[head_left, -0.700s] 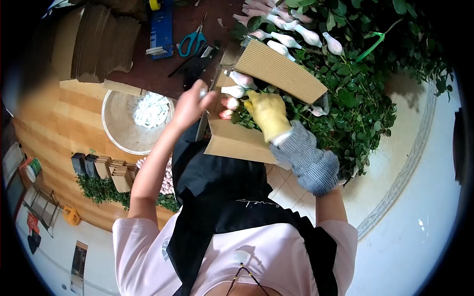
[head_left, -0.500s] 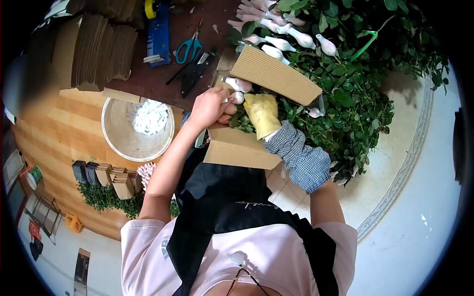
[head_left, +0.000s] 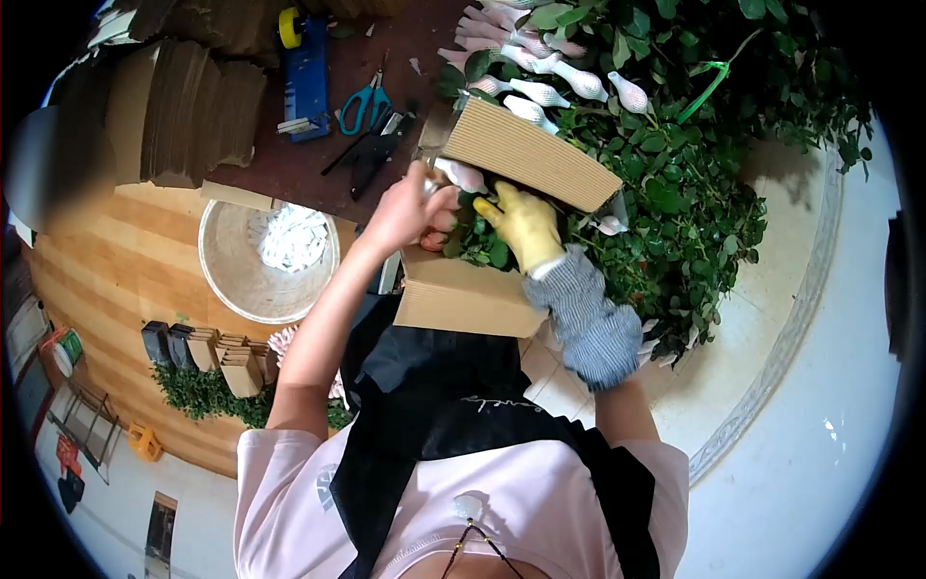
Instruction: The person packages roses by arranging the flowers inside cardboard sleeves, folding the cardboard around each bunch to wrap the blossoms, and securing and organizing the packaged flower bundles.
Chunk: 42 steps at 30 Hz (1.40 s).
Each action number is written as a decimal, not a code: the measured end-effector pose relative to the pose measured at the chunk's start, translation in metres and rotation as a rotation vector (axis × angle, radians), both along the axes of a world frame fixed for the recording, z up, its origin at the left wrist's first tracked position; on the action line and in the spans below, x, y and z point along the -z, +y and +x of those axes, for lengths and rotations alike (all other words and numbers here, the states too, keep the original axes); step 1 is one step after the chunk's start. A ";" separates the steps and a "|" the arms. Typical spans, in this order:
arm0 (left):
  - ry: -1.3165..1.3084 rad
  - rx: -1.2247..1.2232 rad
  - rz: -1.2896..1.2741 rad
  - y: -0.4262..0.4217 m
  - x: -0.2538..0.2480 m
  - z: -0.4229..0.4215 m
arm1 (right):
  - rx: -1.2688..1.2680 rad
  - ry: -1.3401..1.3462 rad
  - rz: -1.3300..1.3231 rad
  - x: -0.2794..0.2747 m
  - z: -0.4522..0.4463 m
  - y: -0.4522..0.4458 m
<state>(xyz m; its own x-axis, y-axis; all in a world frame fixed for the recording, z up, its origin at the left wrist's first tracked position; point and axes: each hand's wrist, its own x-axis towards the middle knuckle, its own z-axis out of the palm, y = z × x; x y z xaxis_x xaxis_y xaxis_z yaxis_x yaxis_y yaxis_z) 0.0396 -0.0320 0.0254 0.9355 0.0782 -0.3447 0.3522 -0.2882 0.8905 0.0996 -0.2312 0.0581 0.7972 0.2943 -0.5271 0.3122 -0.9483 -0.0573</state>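
An opened corrugated cardboard wrapper lies before me, its upper flap (head_left: 531, 154) and lower flap (head_left: 471, 295) spread around leafy flower stems (head_left: 479, 243). At its left end is a flower bud in a white net sleeve (head_left: 462, 176). My left hand (head_left: 410, 210), bare, has its fingers curled beside that bud; what they pinch is hidden. Further down, pinkish buds (head_left: 434, 239) show under those fingers. My right hand (head_left: 526, 227), in a yellow glove with a checked sleeve cover, is over the stems inside the wrapper, thumb apart from the fingers and nothing visible in it.
A large heap of leafy stems (head_left: 666, 183) with netted buds (head_left: 584, 79) covers the right side. Scissors (head_left: 366, 104), a black stapler-like tool (head_left: 378, 154) and a blue tape dispenser (head_left: 307, 77) lie on the table. A bucket (head_left: 217, 253) of white pieces and cardboard stacks (head_left: 183, 116) are left.
My right hand has shifted slightly right and its thumb has spread from the fingers. My left hand has turned a little beside the netted bud. The wrapper has moved slightly.
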 end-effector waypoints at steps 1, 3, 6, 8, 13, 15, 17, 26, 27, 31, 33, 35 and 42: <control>0.001 -0.001 -0.004 -0.010 -0.007 0.005 | -0.042 0.019 -0.053 0.003 0.001 0.002; 0.063 0.023 0.210 -0.019 -0.020 0.020 | -0.099 -0.046 -0.082 0.009 0.007 0.008; -0.256 0.094 0.384 -0.019 -0.005 0.017 | -0.126 -0.139 -0.157 0.021 0.006 0.015; -0.317 0.078 0.416 -0.009 -0.005 0.010 | -0.130 -0.238 -0.087 0.029 0.000 0.010; -0.264 -0.383 0.176 0.064 -0.007 -0.018 | -0.161 -0.410 0.148 0.047 0.002 -0.002; -0.102 -0.218 0.015 0.055 -0.001 -0.025 | -0.179 -0.420 0.206 0.048 0.005 -0.005; 0.108 -0.073 -0.132 0.046 0.024 -0.020 | -0.195 -0.398 0.164 0.040 0.005 -0.005; 0.065 -0.002 0.498 -0.011 0.007 0.024 | -0.139 -0.465 0.142 0.044 -0.003 -0.001; 0.001 -0.029 0.479 -0.015 0.013 0.023 | -0.081 -0.377 0.091 0.041 -0.003 0.002; -0.113 0.010 0.371 -0.011 0.029 0.012 | -0.089 -0.436 0.153 0.043 -0.003 0.000; -0.247 -0.017 0.394 -0.011 0.034 0.005 | -0.104 -0.474 0.190 0.043 -0.001 0.003; -0.218 -0.090 0.391 -0.010 0.036 -0.001 | -0.078 -0.407 0.145 0.040 -0.003 0.002; 0.207 -0.139 0.523 0.110 -0.010 -0.106 | -0.114 -0.400 0.123 0.049 0.001 -0.006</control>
